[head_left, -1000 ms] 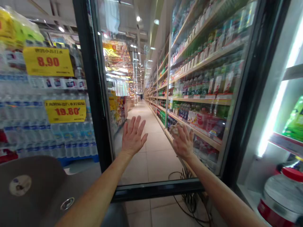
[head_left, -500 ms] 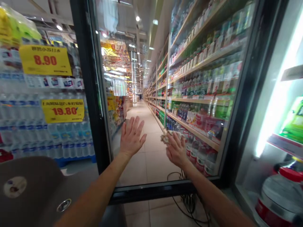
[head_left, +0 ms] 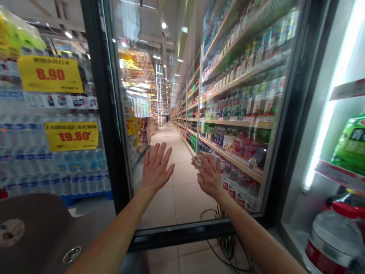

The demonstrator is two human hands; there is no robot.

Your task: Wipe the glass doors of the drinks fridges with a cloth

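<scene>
In front of me is a glass door point(head_left: 182, 198) with a black frame point(head_left: 107, 114). My left hand point(head_left: 156, 167) rests palm-first against the pane, fingers spread, holding nothing. To its right, my right hand point(head_left: 210, 176) presses a crumpled, light patterned cloth point(head_left: 197, 160) to the glass. The cloth pokes out past the fingertips, and the rest of it is under the hand. Through the pane, or mirrored in it, I see an aisle with shelves of bottled drinks point(head_left: 234, 102).
Stacked bottled water point(head_left: 71, 167) with yellow price signs point(head_left: 51, 74) stands at left, behind a grey-brown chair point(head_left: 31, 220). At right, a lit shelf holds a large red-capped bottle point(head_left: 332, 236) and a green pack point(head_left: 352, 146). Black cables point(head_left: 228, 247) hang or lie below the door.
The view has shifted slightly to the right. Both hands keep nearly the same places on the glass, the left flat and the right on the cloth.
</scene>
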